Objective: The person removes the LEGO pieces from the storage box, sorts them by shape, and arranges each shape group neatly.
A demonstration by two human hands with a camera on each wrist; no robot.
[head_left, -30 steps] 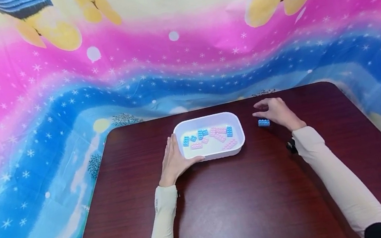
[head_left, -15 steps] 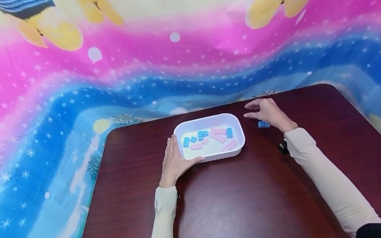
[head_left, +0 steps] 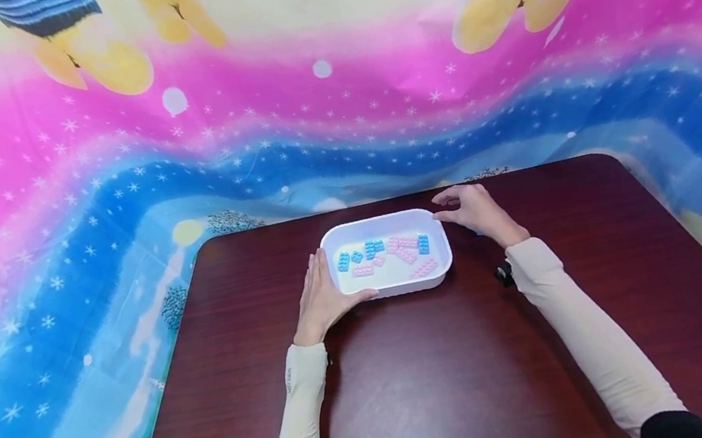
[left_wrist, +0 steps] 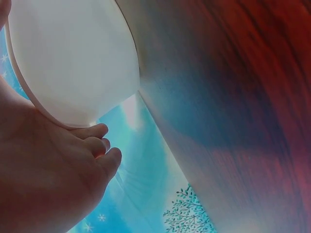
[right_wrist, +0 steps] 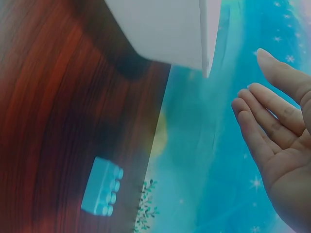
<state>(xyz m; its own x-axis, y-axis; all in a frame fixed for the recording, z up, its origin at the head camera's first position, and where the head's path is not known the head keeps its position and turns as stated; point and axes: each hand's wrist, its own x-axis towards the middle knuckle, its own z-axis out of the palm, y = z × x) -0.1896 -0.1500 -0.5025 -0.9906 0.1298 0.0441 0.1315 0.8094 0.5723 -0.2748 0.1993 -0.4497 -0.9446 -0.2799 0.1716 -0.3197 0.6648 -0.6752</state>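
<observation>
A white plastic tray (head_left: 392,290) stands toward the back of the table, holding several blue and pink toy building bricks. My left hand (head_left: 321,300) rests against its left end, fingers along the outer wall and thumb along the near side; the wrist view shows the hand (left_wrist: 53,165) beside the rim. At the far right corner is my right hand (head_left: 477,213), with fingertips close to the rim; contact is unclear. This hand (right_wrist: 282,131) holds nothing, its thumb apart from the extended fingers. A loose blue brick (right_wrist: 102,187) lies on the table, mostly hidden under it in the head view.
The dark wooden table (head_left: 411,378) has rounded far corners. Behind it hangs a colourful printed cloth (head_left: 333,107). Inside the tray, blue bricks (head_left: 344,261) lie mainly at the left, with another at the right; pink bricks (head_left: 424,267) lie toward the middle and right.
My right hand has moved left from above the loose blue brick to the tray's right end, leaving that brick on the table. The left hand and the tray stay in place.
</observation>
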